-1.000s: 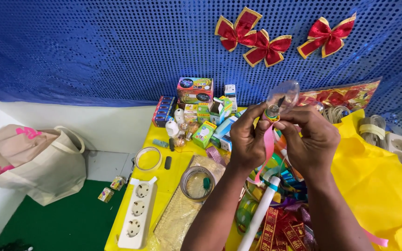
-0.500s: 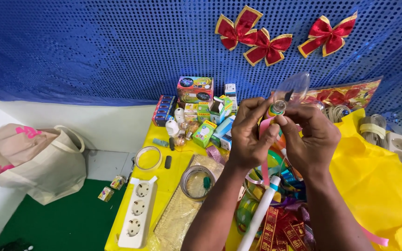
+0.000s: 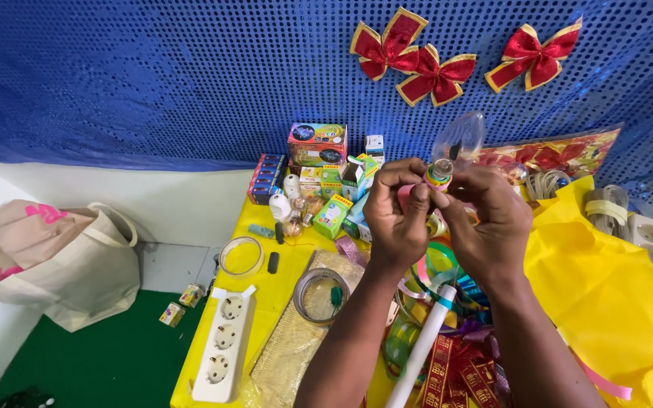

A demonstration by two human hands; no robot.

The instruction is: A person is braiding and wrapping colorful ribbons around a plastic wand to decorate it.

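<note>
Both of my hands are raised over a cluttered yellow table (image 3: 255, 283). Between the fingertips of my left hand (image 3: 398, 215) and my right hand (image 3: 489, 219) sits a small round item with a clear top and coloured bands (image 3: 439, 174). A clear plastic wrapper (image 3: 459, 137) sticks up just behind it. A pink ribbon end shows under my left fingers. Below my wrists lie several coloured ribbon loops (image 3: 436, 268) and a white tube with a blue band (image 3: 425, 347).
A white power strip (image 3: 224, 346) lies at the table's left edge beside a gold mesh sheet (image 3: 292, 351) and two tape rolls. Small boxes (image 3: 317, 143) stand at the back. A yellow bag (image 3: 614, 302) lies right, a beige tote (image 3: 47, 261) on the floor left.
My hands have dropped slightly and drawn closer around the small round item; the clear wrapper now stands free above it.
</note>
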